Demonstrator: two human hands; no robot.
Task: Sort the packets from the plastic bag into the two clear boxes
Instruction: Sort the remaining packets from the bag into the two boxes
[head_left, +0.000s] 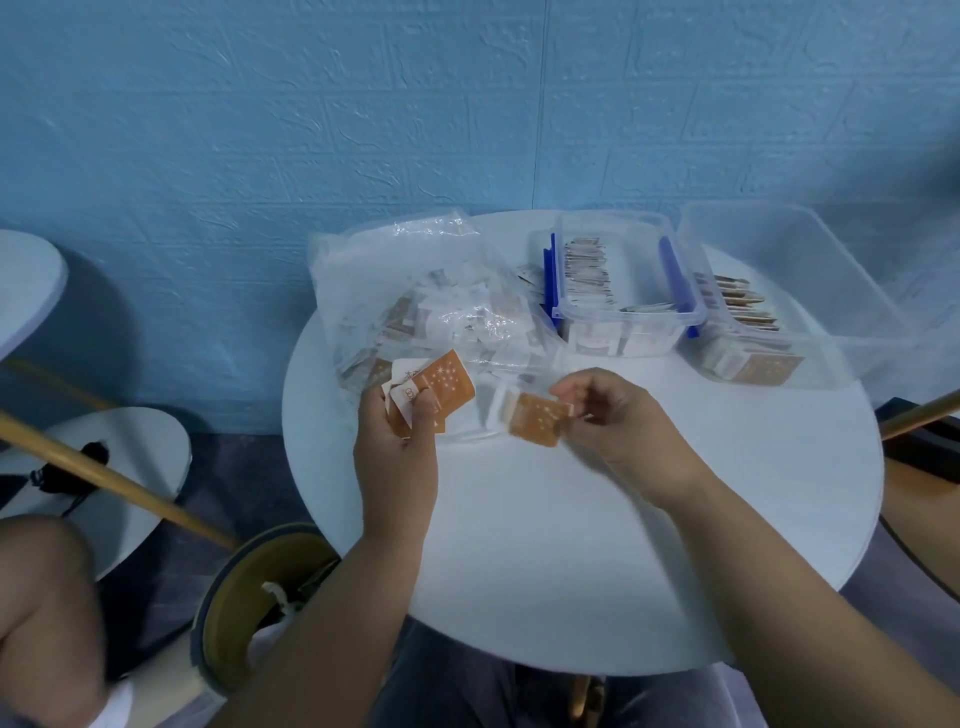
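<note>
A clear plastic bag (436, 296) full of small packets lies at the back left of the round white table (571, 545). My left hand (397, 457) grips a small stack of orange and white packets (441, 387) just in front of the bag. My right hand (618, 415) pinches a single orange packet (537, 418) by its right edge, a little above the table. At the back stands a clear box with blue clips (623, 291) holding white packets on edge. Right of it a second clear box (779, 312) holds orange packets.
The wall rises close behind the bag and boxes. A wooden pole (119, 483) slants across the floor at left, above a round stool (104, 467). A bin (260, 597) with a liner stands beside the table's left front. A person's knee (47, 613) shows bottom left.
</note>
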